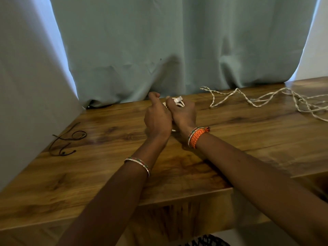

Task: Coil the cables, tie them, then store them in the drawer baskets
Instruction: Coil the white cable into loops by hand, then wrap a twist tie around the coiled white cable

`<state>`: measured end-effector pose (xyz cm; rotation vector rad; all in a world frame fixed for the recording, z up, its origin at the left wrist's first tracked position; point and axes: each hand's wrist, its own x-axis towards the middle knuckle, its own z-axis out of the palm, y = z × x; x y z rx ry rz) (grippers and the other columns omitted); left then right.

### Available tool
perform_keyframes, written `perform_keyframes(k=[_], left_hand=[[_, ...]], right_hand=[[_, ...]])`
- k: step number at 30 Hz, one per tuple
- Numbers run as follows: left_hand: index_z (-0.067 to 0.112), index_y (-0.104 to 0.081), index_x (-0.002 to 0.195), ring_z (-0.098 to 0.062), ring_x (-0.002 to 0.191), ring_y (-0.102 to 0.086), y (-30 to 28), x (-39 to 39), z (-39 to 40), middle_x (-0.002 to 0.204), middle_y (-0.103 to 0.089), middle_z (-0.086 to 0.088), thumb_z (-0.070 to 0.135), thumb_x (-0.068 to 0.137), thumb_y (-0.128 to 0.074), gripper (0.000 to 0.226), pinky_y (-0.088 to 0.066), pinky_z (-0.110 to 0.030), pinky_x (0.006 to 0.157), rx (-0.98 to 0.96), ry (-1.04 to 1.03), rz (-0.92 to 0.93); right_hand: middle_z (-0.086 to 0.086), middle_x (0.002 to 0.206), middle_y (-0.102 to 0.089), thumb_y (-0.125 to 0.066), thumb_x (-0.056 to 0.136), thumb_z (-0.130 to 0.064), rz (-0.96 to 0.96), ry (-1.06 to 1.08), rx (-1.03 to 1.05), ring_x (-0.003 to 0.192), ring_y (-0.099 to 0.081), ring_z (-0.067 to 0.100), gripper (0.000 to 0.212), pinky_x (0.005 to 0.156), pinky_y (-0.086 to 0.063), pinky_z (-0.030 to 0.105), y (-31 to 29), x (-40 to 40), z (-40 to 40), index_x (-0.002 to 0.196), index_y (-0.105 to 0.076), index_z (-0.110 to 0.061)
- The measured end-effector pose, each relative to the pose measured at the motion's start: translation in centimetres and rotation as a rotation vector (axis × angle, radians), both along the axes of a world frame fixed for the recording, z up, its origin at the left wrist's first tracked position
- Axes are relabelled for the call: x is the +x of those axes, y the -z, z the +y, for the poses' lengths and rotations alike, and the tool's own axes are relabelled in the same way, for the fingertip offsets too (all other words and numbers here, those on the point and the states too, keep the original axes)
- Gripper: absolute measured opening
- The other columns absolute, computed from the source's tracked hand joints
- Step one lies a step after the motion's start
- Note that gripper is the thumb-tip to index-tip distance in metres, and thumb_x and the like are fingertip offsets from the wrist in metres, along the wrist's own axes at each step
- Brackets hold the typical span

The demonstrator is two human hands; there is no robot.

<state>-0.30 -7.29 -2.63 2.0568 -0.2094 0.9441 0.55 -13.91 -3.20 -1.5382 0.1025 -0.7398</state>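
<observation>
the table [110, 174] is wood-grain board, brown with dark knots, finished smooth with a soft sheen that reflects light along its far right end. behind the table hangs a curtain [177, 41] of matt, pale green woven cloth, creased in soft folds. on the table's right end lies a twisted white cable [248, 100], matt, rope-like in texture. near the table's left edge lies a thin dark cord [67, 139], matt. the right wrist carries an orange braided cloth band [197, 137]; the left forearm carries a glittering bangle [140, 164].
</observation>
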Motion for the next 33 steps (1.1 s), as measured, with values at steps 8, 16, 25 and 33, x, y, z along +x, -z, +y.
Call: perform_keyframes(k=[8, 16, 25, 33], left_hand=[[0.009, -0.052, 0.115, -0.031, 0.086, -0.063, 0.2, -0.8, -1.3, 0.094, -0.067, -0.015, 0.028, 0.101, -0.031, 0.031, -0.035, -0.033, 0.060, 0.189, -0.002, -0.006], [0.008, -0.066, 0.096, -0.022, 0.085, -0.066, -1.5, 1.3, -0.4, 0.088, -0.070, -0.008, 0.040, 0.101, -0.027, 0.051, -0.053, -0.034, 0.080, -0.461, 0.512, 0.579], [0.013, -0.055, 0.074, -0.011, 0.054, -0.051, -0.3, 0.6, -0.8, 0.043, -0.054, 0.007, 0.023, 0.102, -0.029, 0.040, -0.042, -0.027, 0.059, -0.561, 0.784, 0.663], [0.013, -0.047, 0.074, -0.004, 0.041, -0.046, -0.9, 0.2, 0.3, 0.042, -0.045, 0.008, 0.024, 0.103, -0.028, 0.036, -0.042, -0.021, 0.054, -0.658, 0.893, 0.762]], right_hand=[[-0.007, 0.048, -0.055, -0.065, 0.084, -0.044, -0.004, 0.118, -0.024, 0.042, -0.048, 0.003, 0.044, 0.045, -0.036, 0.019, -0.9, -0.3, -2.2, 0.051, -0.057, -0.017], [-0.007, 0.046, -0.051, -0.068, 0.083, -0.029, -0.097, 0.148, -0.116, 0.040, -0.044, 0.002, 0.041, 0.044, -0.033, 0.016, -1.3, 0.1, -2.0, 0.048, -0.050, -0.018], [-0.012, 0.047, -0.051, -0.063, 0.086, -0.028, -0.116, 0.216, -0.242, 0.045, -0.051, -0.006, 0.034, 0.045, -0.033, 0.010, -1.0, -0.2, -2.6, 0.054, -0.054, -0.019], [-0.003, 0.053, -0.059, -0.060, 0.087, -0.030, -0.045, 0.094, -0.201, 0.052, -0.057, 0.009, 0.034, 0.053, -0.043, 0.023, -1.3, -0.1, -2.5, 0.054, -0.058, -0.019]])
